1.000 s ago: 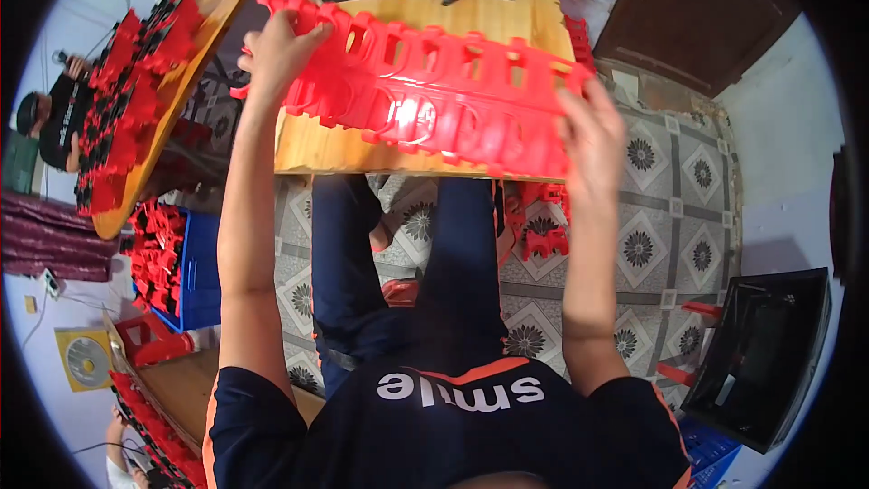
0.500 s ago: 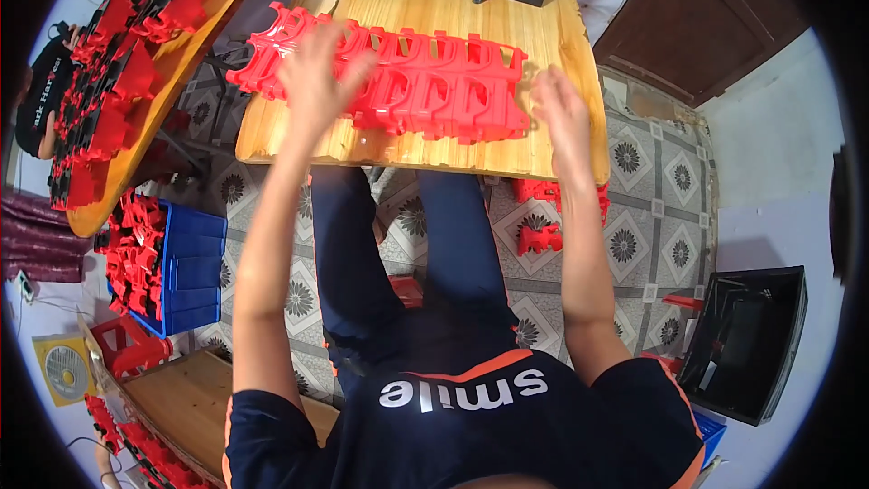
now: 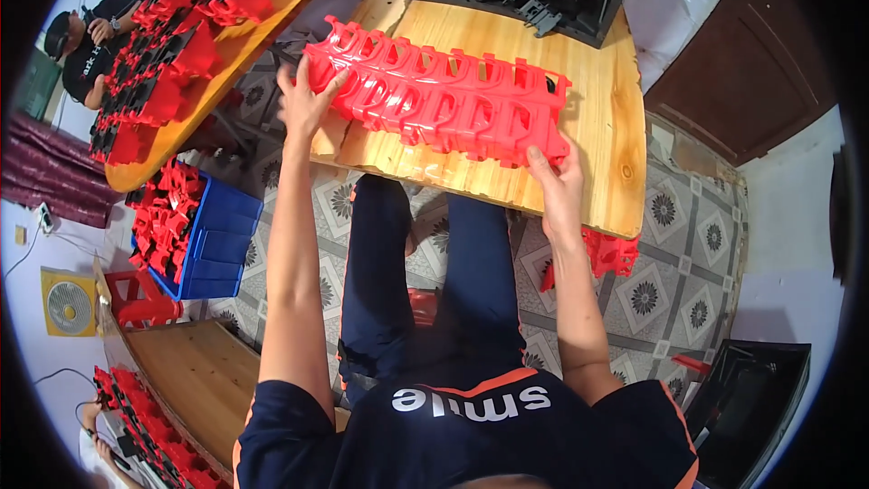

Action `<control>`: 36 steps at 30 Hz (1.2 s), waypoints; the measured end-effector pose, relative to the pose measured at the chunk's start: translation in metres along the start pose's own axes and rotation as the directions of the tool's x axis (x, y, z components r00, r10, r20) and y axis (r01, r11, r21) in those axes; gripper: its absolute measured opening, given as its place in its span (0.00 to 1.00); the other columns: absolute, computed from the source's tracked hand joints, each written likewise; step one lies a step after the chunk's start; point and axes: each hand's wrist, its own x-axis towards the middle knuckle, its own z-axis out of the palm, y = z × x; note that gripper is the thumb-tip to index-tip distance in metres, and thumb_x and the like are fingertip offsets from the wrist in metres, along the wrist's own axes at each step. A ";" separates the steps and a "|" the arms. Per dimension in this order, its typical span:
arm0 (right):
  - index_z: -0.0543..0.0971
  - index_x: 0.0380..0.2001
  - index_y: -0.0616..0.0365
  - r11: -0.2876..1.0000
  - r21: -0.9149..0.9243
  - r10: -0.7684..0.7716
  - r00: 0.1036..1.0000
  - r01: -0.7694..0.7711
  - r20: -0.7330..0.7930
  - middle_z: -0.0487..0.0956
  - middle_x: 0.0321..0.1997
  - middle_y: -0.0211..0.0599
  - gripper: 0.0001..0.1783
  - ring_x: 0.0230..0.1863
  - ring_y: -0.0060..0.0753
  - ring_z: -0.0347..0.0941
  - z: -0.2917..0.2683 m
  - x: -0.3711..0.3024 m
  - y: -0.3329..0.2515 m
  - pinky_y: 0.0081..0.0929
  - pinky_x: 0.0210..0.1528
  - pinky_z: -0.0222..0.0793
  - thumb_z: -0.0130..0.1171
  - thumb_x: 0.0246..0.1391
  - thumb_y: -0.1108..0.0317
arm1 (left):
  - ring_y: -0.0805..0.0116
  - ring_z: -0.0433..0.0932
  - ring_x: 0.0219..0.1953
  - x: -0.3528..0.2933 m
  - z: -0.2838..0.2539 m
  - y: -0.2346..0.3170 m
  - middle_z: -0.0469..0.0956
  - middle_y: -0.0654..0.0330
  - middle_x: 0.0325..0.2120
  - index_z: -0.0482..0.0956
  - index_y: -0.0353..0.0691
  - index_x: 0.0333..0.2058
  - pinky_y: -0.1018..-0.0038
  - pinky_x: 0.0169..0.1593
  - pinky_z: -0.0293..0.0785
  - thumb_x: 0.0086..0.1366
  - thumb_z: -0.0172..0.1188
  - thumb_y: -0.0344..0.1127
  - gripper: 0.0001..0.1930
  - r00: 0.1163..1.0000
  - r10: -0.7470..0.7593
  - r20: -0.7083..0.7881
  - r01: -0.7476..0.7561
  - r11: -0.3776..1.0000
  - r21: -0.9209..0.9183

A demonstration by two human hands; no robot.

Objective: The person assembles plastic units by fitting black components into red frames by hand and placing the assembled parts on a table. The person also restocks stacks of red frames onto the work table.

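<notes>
A long double row of red plastic parts (image 3: 444,107), fitted closely one against another, lies across the wooden table (image 3: 606,172). At its right end my right hand (image 3: 559,183) is closed on the near corner, thumb on top and the other fingers mostly hidden below. My left hand (image 3: 306,107) is at the row's left end, thumb and fingers spread around the corner of the last part. Whether the left fingertips press on it I cannot tell.
A black bin (image 3: 516,9) with black plastic pieces stands at the table's far side. To the left are a second table (image 3: 136,172) with red and black assemblies, a blue crate (image 3: 222,240) of red parts, and a co-worker (image 3: 95,45). More red parts (image 3: 611,252) lie below the right edge.
Both hands have come to the ends of the red row; the right has taken hold of its corner. The view has shifted, so the table sits farther right and the co-worker shows more fully.
</notes>
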 end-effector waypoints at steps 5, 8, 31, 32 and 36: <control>0.70 0.53 0.64 0.959 -0.005 -0.282 0.955 0.283 -0.090 0.77 0.48 0.44 0.32 0.45 0.30 0.77 0.043 0.002 -0.033 0.27 0.47 0.77 0.73 0.46 0.72 | 0.57 0.73 0.51 -0.006 0.013 0.001 0.66 0.50 0.52 0.77 0.38 0.50 0.68 0.53 0.70 0.50 0.73 0.54 0.33 0.957 -0.286 0.038 0.286 0.920 -0.270; 0.74 0.49 0.64 0.764 -0.100 -0.633 0.770 0.638 0.078 0.80 0.43 0.42 0.29 0.41 0.30 0.79 0.088 0.010 -0.120 0.26 0.43 0.78 0.73 0.43 0.72 | 0.60 0.76 0.46 -0.015 0.005 0.000 0.70 0.53 0.49 0.74 0.38 0.51 0.66 0.49 0.74 0.54 0.71 0.53 0.33 0.906 -0.339 0.254 0.408 0.537 -0.738; 0.82 0.34 0.48 -0.431 -0.450 -0.368 0.303 0.782 0.879 0.75 0.42 0.39 0.09 0.49 0.43 0.69 0.279 0.051 0.051 0.38 0.48 0.63 0.55 0.51 0.64 | 0.50 0.77 0.51 -0.193 0.057 0.195 0.74 0.48 0.52 0.66 0.34 0.58 0.62 0.50 0.77 0.69 0.56 0.39 0.23 0.421 0.285 0.861 0.898 -0.002 -0.439; 0.82 0.36 0.48 -0.426 -0.411 -0.389 0.247 0.806 0.887 0.75 0.44 0.39 0.10 0.50 0.44 0.70 0.251 0.062 0.065 0.40 0.50 0.64 0.56 0.49 0.65 | 0.51 0.78 0.48 -0.199 0.047 0.200 0.75 0.46 0.50 0.69 0.33 0.57 0.63 0.49 0.77 0.68 0.58 0.36 0.22 0.469 0.296 0.832 0.847 0.115 -0.518; 0.81 0.38 0.53 -0.160 -0.416 -0.807 0.124 0.895 0.577 0.75 0.45 0.44 0.14 0.48 0.47 0.72 0.177 0.008 -0.010 0.50 0.53 0.64 0.59 0.44 0.71 | 0.66 0.82 0.36 -0.195 0.005 0.135 0.83 0.53 0.35 0.81 0.31 0.43 0.70 0.44 0.77 0.63 0.61 0.29 0.11 0.902 0.297 0.313 -0.008 0.737 -0.676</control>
